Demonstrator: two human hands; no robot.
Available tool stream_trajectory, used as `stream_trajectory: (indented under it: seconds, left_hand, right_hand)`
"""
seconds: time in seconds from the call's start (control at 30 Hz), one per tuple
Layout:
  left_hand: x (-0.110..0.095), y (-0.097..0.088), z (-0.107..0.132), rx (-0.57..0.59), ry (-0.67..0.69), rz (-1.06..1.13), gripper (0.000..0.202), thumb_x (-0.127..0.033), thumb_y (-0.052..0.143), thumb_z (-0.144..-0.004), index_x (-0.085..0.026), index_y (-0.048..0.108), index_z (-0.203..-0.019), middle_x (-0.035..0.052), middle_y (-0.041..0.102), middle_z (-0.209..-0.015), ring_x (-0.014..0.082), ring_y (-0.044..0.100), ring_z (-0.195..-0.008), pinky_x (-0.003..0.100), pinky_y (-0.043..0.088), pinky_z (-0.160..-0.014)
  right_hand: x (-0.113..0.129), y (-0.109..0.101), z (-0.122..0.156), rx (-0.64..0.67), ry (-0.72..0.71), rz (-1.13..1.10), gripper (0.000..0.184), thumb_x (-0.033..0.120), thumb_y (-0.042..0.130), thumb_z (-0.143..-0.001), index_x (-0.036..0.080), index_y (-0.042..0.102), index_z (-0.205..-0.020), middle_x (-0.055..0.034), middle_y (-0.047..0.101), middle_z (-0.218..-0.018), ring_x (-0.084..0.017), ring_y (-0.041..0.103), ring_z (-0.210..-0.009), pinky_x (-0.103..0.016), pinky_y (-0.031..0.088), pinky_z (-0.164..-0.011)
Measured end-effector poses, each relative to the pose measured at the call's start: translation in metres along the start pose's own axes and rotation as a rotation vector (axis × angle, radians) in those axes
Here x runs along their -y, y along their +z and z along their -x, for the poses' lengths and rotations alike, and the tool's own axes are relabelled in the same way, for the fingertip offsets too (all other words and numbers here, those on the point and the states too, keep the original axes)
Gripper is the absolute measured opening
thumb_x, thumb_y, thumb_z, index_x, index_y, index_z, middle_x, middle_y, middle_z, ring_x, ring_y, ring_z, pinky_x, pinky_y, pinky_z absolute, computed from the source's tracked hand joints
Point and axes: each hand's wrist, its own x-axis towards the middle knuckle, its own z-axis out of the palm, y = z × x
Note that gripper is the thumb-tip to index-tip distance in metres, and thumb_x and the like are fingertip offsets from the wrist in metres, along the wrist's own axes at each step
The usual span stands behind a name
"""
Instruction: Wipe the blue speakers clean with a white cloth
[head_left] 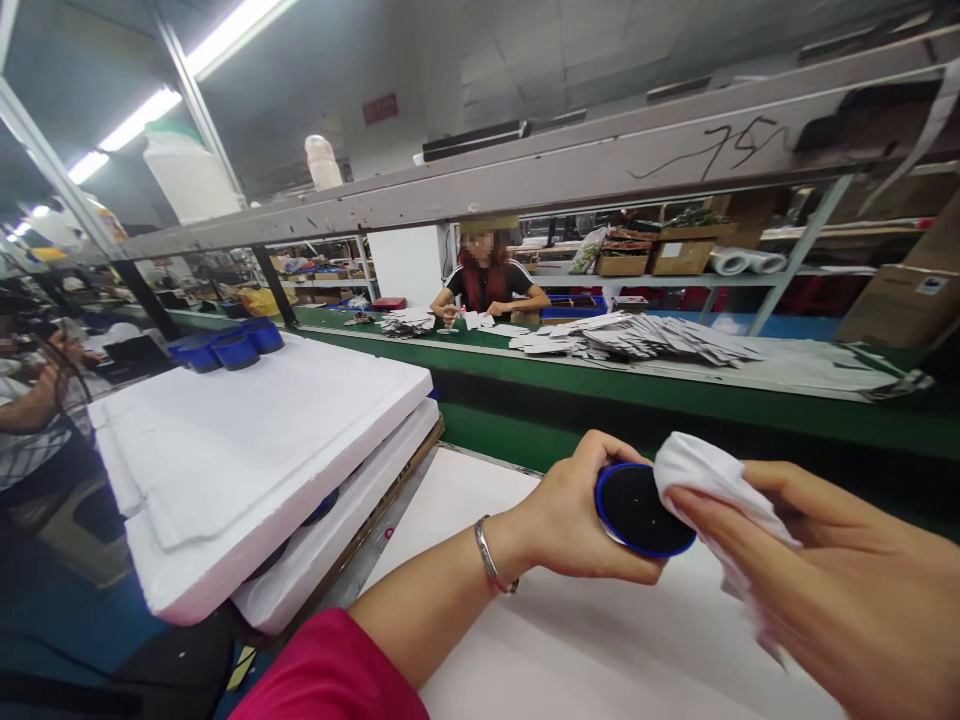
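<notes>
My left hand is wrapped round a short blue cylinder with a black round face, tilted so that this face points up towards me. What the cylinder is I cannot tell. Pinched between the thumb and fingers of my right hand is a white cloth. The bunched cloth meets the right edge of the blue rim, and its loose end hangs below my fingers. Both hands are above a white work surface.
At left, white foam slabs are stacked, with several blue cylinders on top. Beyond a green conveyor, a person sits near piles of flat white pieces. Another person is at far left. A shelf beam crosses overhead.
</notes>
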Motion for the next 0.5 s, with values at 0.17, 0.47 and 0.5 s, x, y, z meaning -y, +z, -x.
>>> stream_trajectory:
  seconds: [0.17, 0.47, 0.5]
  left_hand:
    - [-0.01, 0.001, 0.003, -0.057, -0.037, 0.073, 0.081, -0.026, 0.107, -0.057, -0.027, 0.057, -0.121, 0.003, 0.077, -0.118, 0.0232, 0.074, -0.102, 0.036, 0.059, -0.094]
    - [-0.007, -0.002, 0.001, -0.13, -0.082, -0.024, 0.088, -0.028, 0.108, -0.053, -0.028, 0.055, -0.124, 0.0057, 0.076, -0.124, 0.0299, 0.077, -0.112, 0.039, 0.061, -0.093]
    - [-0.006, -0.001, 0.001, -0.134, -0.063, -0.033, 0.088, -0.028, 0.108, -0.053, -0.028, 0.055, -0.124, 0.0062, 0.076, -0.126, 0.0306, 0.077, -0.114, 0.039, 0.061, -0.096]
  right_hand:
    - [0.008, 0.007, -0.004, -0.035, 0.096, -0.051, 0.048, 0.066, 0.091, -0.067, 0.023, 0.083, -0.088, -0.0028, 0.062, -0.065, -0.017, 0.045, -0.053, -0.029, 0.034, -0.043]
    - [0.0, 0.006, 0.011, 0.241, -0.444, 0.004, 0.048, 0.081, 0.088, -0.091, 0.034, 0.088, -0.084, -0.006, 0.072, -0.089, -0.021, 0.058, -0.07, -0.033, 0.051, -0.065]
    - [-0.003, 0.004, 0.007, 0.318, -0.486, -0.013, 0.048, 0.082, 0.086, -0.093, 0.035, 0.088, -0.082, -0.0054, 0.074, -0.094, -0.021, 0.06, -0.073, -0.032, 0.052, -0.069]
